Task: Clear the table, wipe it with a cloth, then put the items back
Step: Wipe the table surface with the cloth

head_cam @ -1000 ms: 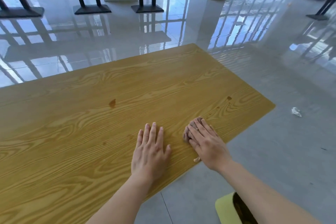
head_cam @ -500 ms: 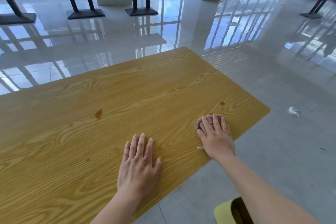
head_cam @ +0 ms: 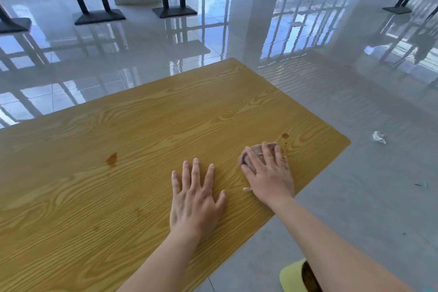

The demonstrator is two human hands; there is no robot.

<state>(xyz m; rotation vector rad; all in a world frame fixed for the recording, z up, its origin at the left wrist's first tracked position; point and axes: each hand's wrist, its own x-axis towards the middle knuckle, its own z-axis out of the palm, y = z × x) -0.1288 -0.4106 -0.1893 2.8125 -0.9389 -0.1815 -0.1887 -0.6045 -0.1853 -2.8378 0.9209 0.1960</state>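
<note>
Both hands splayed flat — left hand (head_cam: 194, 201) on table (head_cam: 118, 137), right hand (head_cam: 270, 178) pressing cloth (head_cam: 257, 150).

One view only, from my head: I'm looking forward and down, close over the table (head_cam: 142, 125), wide enough to catch the glossy floor (head_cam: 355, 185) beyond.

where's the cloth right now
In the head view the cloth lies near the right end of the table, pressed under the right hand, just short of a small brown stain; the left hand rests flat to its left.
</note>
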